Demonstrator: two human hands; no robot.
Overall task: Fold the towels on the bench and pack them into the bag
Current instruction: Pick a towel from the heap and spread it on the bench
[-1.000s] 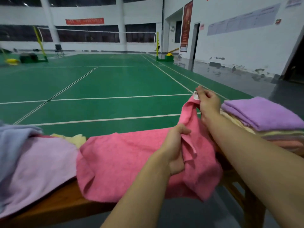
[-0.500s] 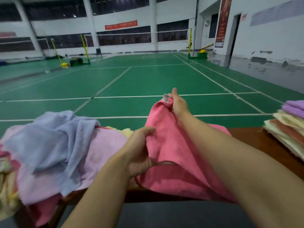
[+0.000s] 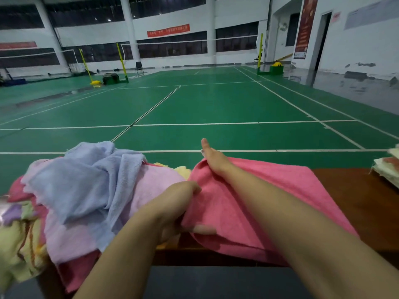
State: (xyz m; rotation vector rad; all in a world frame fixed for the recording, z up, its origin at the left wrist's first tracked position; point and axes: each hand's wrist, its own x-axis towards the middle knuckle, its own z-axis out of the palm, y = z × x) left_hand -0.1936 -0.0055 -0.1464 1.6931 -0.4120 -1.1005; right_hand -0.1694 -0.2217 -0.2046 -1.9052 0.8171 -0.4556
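The left hand grips the pink towel on the bench. The right hand pinches its 12 o'clock corner.

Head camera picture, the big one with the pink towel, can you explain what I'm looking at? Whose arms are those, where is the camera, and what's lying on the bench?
There is no machine here. The camera sits on a person's head and looks forward and down, so the two bare arms reaching in from the bottom are that person's own.

In front is a wooden bench at the edge of a green sports court. A pink towel lies spread over it. The left hand grips the towel's near left edge, with fingers curled under the cloth. The right hand holds the far edge; how its fingers lie I cannot tell.

To the left is a loose heap of unfolded towels, with a light blue towel on top. At the far right edge you can just see a stack of folded towels. No bag is in view.
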